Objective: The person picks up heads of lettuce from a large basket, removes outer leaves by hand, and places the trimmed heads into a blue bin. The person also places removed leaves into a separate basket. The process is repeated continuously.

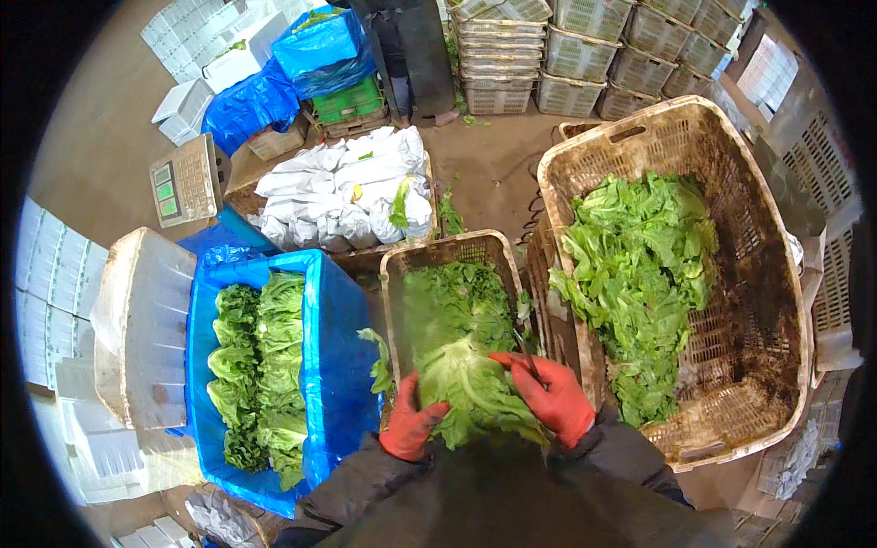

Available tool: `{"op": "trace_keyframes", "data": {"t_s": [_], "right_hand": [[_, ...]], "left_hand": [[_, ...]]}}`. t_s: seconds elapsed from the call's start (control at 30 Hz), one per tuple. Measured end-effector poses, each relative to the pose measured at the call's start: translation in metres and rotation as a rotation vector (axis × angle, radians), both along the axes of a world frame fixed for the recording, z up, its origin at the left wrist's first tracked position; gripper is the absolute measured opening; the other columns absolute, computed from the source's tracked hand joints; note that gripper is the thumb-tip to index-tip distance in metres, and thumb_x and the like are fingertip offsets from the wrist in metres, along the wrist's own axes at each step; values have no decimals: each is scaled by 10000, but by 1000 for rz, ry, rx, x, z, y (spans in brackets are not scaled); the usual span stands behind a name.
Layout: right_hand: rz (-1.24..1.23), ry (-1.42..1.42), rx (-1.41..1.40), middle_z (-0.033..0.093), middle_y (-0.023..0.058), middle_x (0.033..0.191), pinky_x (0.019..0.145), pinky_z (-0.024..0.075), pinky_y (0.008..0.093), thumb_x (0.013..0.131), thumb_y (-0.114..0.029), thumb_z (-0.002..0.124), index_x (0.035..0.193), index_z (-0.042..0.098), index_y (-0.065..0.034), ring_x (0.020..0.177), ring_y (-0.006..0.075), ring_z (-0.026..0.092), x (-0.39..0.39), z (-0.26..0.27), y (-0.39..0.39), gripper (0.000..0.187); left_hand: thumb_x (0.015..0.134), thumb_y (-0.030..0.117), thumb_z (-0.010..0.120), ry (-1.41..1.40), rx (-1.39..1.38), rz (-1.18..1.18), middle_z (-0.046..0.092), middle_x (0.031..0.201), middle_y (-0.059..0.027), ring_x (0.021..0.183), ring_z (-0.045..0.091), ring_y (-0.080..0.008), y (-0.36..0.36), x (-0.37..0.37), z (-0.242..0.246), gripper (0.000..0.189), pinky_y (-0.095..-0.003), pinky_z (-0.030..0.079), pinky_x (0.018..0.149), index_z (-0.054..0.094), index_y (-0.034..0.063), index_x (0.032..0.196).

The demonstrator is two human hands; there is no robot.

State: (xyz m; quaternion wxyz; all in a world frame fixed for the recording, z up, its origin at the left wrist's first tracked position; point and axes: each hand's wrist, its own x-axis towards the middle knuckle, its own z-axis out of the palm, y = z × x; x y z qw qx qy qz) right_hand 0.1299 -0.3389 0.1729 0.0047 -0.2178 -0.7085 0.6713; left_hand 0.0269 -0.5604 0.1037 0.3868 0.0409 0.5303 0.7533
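My left hand [413, 419], in a red-orange glove, is at the left side of a large leafy lettuce head [469, 383], thumb and fingers apart. My right hand [548, 399], gloved alike, closes around a thin, dark-handled knife [527, 356] at the head's right side. The lettuce lies over the near part of a plastic basket [386, 301] that holds green leaves. Left of it, a box lined with blue plastic [312, 356] contains two rows of lettuce heads [282, 370]. On the right, a big dirty crate [747, 274] holds a heap of loose lettuce [637, 274].
White wrapped bundles [342, 188] fill a tray beyond the basket. A scale's keypad display [185, 181] and a foam box [144, 329] stand at the left. Stacked crates [582, 65] line the back, near a person's legs [401, 89]. Leaf scraps lie on the floor.
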Motion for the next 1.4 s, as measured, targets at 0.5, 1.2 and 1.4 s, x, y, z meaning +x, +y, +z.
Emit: {"op": "trace_keyframes", "data": {"t_s": [0.5,1.2,1.4], "right_hand": [[152,-54,-83,729,55,1123,880,534,308,958,-323,705,1374,605,-64,1023,158,670,4,20,25,500],[50,125,-19,713,143,1146,901,514,326,1003,-220,653,1261,679,-62,1042,193,665,5,-3,-17,304],[181,131,197,699,132,1178,902,531,368,929,-225,710,1274,671,-121,1067,304,675,-14,-4,-8,363]], "left_hand": [[726,323,913,417,-431,-493,602,1151,-181,1037,605,-307,-31,-32,68,767,-377,506,860,506,47,1315],[812,255,830,574,-471,-745,396,1556,-188,1463,350,-317,38,-48,106,911,-403,293,1194,337,40,1547],[796,359,856,724,-165,-771,581,1360,-165,1267,559,-292,16,-59,72,921,-408,430,1064,378,85,1533]]}}
